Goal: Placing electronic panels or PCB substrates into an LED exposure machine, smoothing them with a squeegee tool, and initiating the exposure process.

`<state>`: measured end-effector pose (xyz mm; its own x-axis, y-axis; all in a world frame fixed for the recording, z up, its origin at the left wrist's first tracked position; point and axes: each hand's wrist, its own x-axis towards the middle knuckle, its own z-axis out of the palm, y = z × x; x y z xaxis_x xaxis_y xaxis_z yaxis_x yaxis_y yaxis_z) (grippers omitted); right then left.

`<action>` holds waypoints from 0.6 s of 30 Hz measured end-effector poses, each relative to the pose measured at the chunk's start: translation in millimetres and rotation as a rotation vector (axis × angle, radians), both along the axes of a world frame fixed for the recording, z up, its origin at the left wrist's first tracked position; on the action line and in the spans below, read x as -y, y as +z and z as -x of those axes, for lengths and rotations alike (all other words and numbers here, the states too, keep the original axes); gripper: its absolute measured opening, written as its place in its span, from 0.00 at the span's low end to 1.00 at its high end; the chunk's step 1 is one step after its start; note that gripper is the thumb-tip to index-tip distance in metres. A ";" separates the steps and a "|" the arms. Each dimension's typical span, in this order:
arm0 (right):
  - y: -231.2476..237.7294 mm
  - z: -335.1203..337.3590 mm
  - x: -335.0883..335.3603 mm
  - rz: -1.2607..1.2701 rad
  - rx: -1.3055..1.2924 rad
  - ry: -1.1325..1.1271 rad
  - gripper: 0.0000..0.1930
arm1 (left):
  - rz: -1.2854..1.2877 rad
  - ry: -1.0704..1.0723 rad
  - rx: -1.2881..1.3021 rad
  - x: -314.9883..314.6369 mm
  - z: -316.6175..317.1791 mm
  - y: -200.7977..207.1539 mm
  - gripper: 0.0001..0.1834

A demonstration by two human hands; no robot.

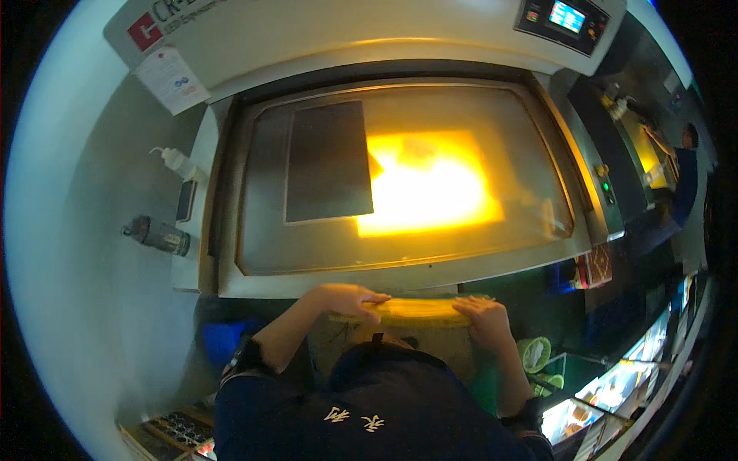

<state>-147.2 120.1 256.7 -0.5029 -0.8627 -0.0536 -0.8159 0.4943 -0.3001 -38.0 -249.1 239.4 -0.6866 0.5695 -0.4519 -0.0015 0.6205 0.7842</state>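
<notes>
In front of my body, just below the near edge of a large machine bed (415, 278), I hold a flat yellow panel (421, 309), seen almost edge-on. My left hand (344, 298) is closed on its left end and my right hand (484, 313) grips its right end, thumbs along the upper edge. On the bed's glass lies a dark rectangular sheet (327, 161), left of the middle. Beside it a bright yellow glow (438, 188) shines, partly bordered by the sheet's right edge. The panel's underside and my lower fingers are hidden.
A white pump bottle (177, 163), a dark phone-like slab (185, 201) and a dark drinking bottle (157, 235) stand left of the bed. A control screen (567, 17) is above right. Another person (684, 180) works at far right. Green baskets (533, 355) stand lower right.
</notes>
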 end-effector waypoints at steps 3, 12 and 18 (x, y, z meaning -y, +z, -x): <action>-20.3 27.9 79.4 0.064 -0.133 0.059 0.23 | 0.643 0.078 -0.367 24.1 -39.9 34.1 0.34; -108.9 91.6 270.2 -0.141 -0.093 0.238 0.33 | 0.826 0.437 -0.121 173.9 -16.2 -67.6 0.37; -124.3 259.5 446.2 -0.102 0.009 0.228 0.35 | 0.886 0.446 -0.064 359.1 155.3 -74.0 0.39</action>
